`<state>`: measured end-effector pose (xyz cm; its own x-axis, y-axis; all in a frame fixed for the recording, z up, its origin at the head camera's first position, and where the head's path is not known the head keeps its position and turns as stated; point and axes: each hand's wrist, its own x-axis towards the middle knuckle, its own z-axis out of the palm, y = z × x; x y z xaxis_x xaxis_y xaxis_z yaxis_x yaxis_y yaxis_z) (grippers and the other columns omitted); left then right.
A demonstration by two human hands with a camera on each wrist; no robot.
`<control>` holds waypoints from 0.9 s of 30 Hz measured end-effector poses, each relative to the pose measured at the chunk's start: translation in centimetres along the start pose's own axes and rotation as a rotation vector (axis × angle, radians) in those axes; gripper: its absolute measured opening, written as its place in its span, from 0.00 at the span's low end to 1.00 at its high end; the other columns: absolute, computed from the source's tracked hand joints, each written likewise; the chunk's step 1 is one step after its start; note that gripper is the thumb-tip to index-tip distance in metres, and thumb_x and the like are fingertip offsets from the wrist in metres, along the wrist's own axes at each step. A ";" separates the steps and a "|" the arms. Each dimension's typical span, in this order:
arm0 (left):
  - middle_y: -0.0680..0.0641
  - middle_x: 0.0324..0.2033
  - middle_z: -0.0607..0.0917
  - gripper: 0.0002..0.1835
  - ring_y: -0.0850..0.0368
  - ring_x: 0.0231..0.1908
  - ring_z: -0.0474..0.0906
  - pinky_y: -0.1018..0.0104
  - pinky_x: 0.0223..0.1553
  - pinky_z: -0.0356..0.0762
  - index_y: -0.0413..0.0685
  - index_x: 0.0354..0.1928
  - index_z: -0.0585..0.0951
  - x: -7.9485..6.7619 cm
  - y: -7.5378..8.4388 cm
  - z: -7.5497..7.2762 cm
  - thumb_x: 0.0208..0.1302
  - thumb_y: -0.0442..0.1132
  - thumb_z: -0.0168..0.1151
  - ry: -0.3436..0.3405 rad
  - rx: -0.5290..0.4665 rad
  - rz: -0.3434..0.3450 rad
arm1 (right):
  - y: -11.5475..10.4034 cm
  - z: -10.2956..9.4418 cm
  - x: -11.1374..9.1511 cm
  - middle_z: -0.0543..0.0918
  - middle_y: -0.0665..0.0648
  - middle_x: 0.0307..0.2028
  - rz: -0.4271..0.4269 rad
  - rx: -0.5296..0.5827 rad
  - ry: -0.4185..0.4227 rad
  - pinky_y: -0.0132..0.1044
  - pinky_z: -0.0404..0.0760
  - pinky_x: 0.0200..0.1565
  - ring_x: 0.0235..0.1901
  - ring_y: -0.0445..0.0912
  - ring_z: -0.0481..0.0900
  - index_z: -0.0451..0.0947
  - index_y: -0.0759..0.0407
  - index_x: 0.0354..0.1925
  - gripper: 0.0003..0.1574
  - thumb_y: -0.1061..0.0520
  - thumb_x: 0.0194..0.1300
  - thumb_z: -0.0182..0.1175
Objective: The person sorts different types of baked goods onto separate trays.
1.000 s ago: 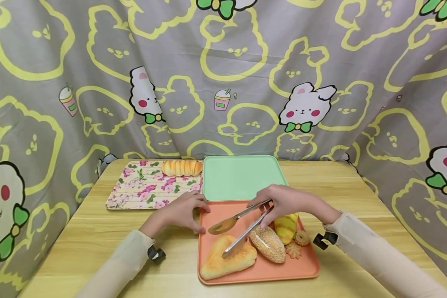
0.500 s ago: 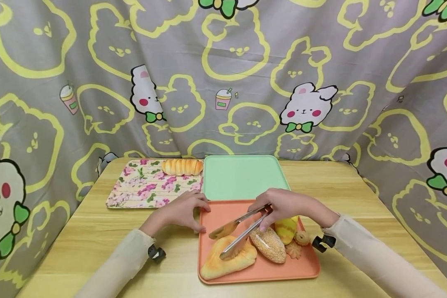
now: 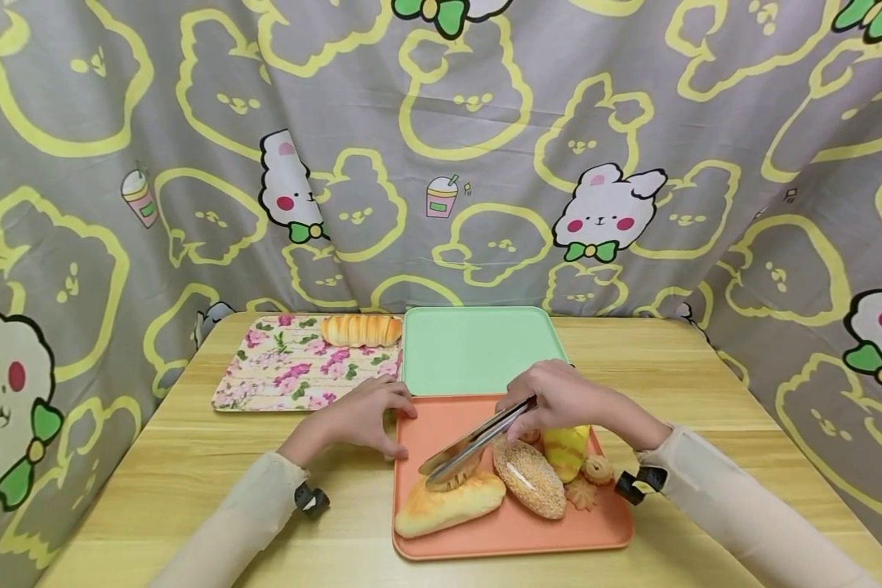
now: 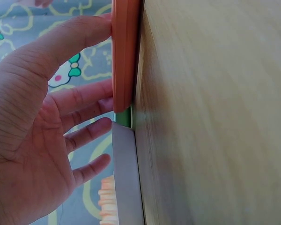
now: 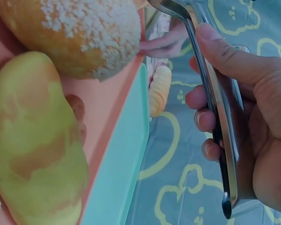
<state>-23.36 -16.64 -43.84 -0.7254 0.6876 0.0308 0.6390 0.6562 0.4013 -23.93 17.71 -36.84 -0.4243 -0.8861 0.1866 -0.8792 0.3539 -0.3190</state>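
Metal tongs point(image 3: 474, 445) that stood spread half a second ago now have their ends nearly together, at the far side of a smooth golden bread point(image 3: 452, 508); how firmly they pinch it cannot be told.

From the left, a flower-printed rectangular tray point(image 3: 265, 359) carries a ridged, golden-brown roll point(image 3: 362, 331). Next, the left hand's point(image 3: 356, 415) grip is spread, thumb and index finger touching the left edge of an orange rectangular tray point(image 3: 559, 539), behind which lies a mint-green rectangular tray point(image 3: 478, 351). On the orange tray, the golden bread lies left, then a seed-coated oval bread point(image 3: 532, 486), a yellow oblong bread point(image 3: 567, 449) and two small tan cookies point(image 3: 581, 493). Above them, the right hand's point(image 3: 559, 402) grip is wrapped around the tongs, squeezing them nearly closed.
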 end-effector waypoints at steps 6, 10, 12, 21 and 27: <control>0.53 0.52 0.82 0.28 0.54 0.55 0.72 0.49 0.60 0.70 0.54 0.49 0.87 0.0 0.0 -0.1 0.48 0.58 0.80 -0.001 0.004 0.002 | 0.3 -0.7 0.0 0.76 0.41 0.18 0.019 -0.005 0.061 0.22 0.52 0.21 0.17 0.25 0.54 0.90 0.50 0.42 0.18 0.48 0.52 0.77; 0.52 0.52 0.82 0.27 0.54 0.55 0.72 0.50 0.59 0.70 0.53 0.49 0.87 0.0 -0.1 -0.1 0.48 0.57 0.79 -0.003 0.010 0.004 | 0.4 -1.4 -0.1 0.83 0.41 0.22 0.047 -0.010 0.106 0.22 0.56 0.21 0.17 0.25 0.57 0.90 0.50 0.40 0.16 0.49 0.52 0.78; 0.52 0.51 0.82 0.25 0.54 0.54 0.72 0.50 0.58 0.71 0.53 0.49 0.87 0.0 -0.1 0.0 0.48 0.53 0.79 0.000 0.015 0.011 | 0.4 -1.7 -0.2 0.85 0.41 0.24 0.068 -0.015 0.128 0.23 0.59 0.21 0.18 0.25 0.60 0.90 0.49 0.40 0.15 0.48 0.52 0.78; 0.51 0.53 0.83 0.29 0.53 0.55 0.73 0.50 0.59 0.72 0.51 0.52 0.87 0.0 0.1 0.0 0.44 0.50 0.81 -0.003 0.033 -0.006 | 1.0 -2.9 -0.4 0.88 0.43 0.29 0.106 -0.071 0.250 0.26 0.61 0.21 0.18 0.26 0.64 0.91 0.47 0.37 0.12 0.49 0.51 0.78; 0.51 0.52 0.84 0.35 0.52 0.56 0.74 0.50 0.61 0.71 0.51 0.53 0.85 0.0 0.0 0.1 0.43 0.58 0.82 0.017 -0.035 -0.045 | 1.4 -4.5 0.0 0.87 0.44 0.25 0.116 -0.132 0.358 0.28 0.63 0.21 0.16 0.28 0.64 0.91 0.51 0.38 0.14 0.51 0.50 0.78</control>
<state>-23.30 -16.62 -43.91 -0.7577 0.6521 0.0279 0.5968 0.6748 0.4341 -26.13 19.61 -33.08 -0.5511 -0.6854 0.4760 -0.8311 0.5018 -0.2396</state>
